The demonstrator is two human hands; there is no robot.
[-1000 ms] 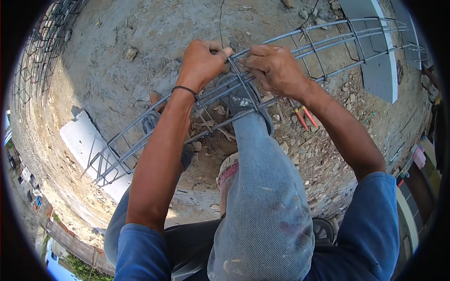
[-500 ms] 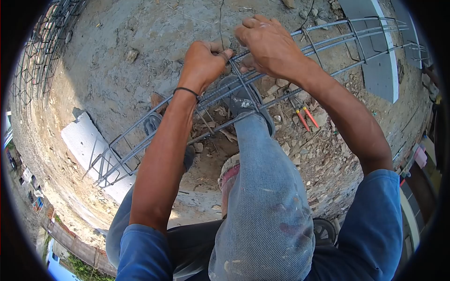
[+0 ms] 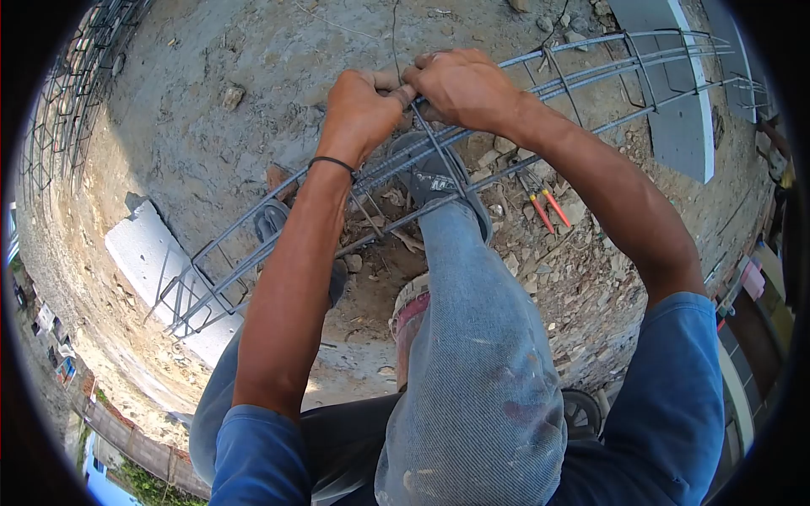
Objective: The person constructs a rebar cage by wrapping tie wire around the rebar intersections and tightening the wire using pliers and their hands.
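Observation:
A steel rebar cage (image 3: 540, 160) of long bars and bent stirrups runs diagonally across the ground in front of me. My left hand (image 3: 361, 111) is closed at its far top bar, thumb and fingers pinched around a thin dark wire (image 3: 395, 38) that reaches up out of view. Against it, my right hand (image 3: 467, 91) is closed too, its fingertips meeting the left ones on the wire beside a stirrup corner (image 3: 419, 114). The fingers hide the wire's lower end. My shoe (image 3: 434, 177) lies beneath the cage.
Pliers with red and yellow handles (image 3: 542, 209) lie on rubble right of my shoe. White foam blocks sit under the cage's left end (image 3: 156, 261) and grey-faced right end (image 3: 682, 126). More rebar cages (image 3: 63, 110) stand at the upper left.
My right hand has come down and left from above the bar, and its fingertips now meet my left hand at the wire. The left hand has shifted only slightly.

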